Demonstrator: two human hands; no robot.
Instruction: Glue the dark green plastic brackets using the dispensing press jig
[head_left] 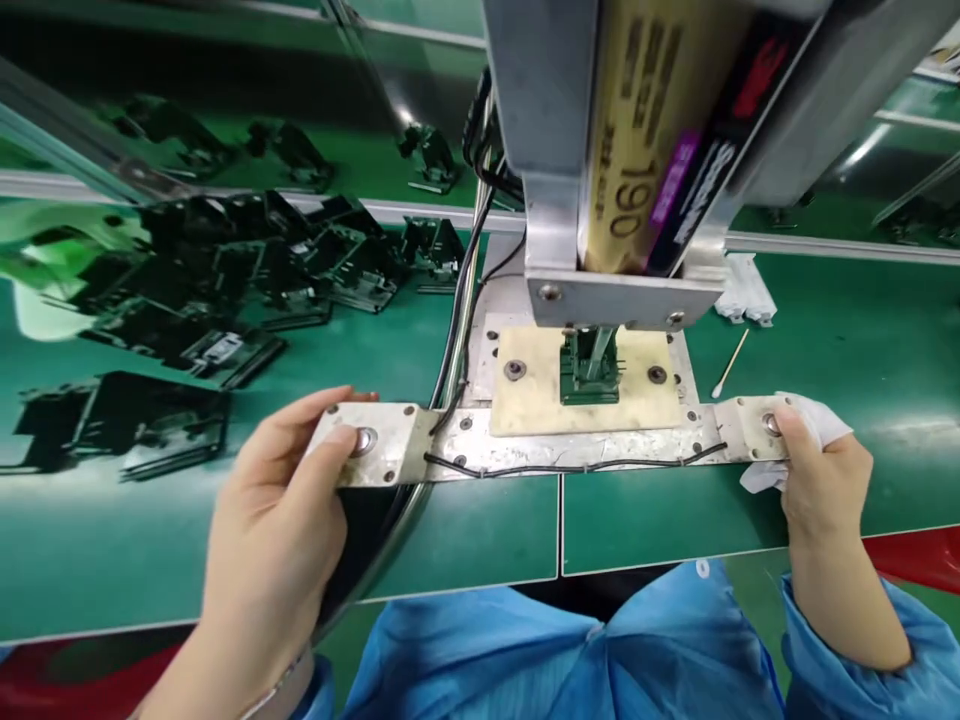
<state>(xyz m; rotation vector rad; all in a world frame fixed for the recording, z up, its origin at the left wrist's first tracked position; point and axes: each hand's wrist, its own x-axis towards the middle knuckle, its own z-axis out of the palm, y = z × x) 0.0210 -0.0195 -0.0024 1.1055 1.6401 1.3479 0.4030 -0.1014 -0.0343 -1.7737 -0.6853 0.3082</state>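
A metal press machine [622, 150] stands before me on a metal base bar [570, 452] with a beige plate [525, 400] and a small green part [590, 365] under its head. My left hand [277, 520] rests on the bar's left end, thumb pressing the left round button [365, 440], fingers curled around the plate edge. My right hand [821, 480] holds a crumpled white cloth [817, 425] while its thumb presses the right button [772, 422].
Several black plastic parts [247, 270] lie piled on the green mat at the left. A cotton swab [731, 362] and a white bundle of swabs [742, 290] lie right of the machine. Black cables [461, 300] run down the machine's left side.
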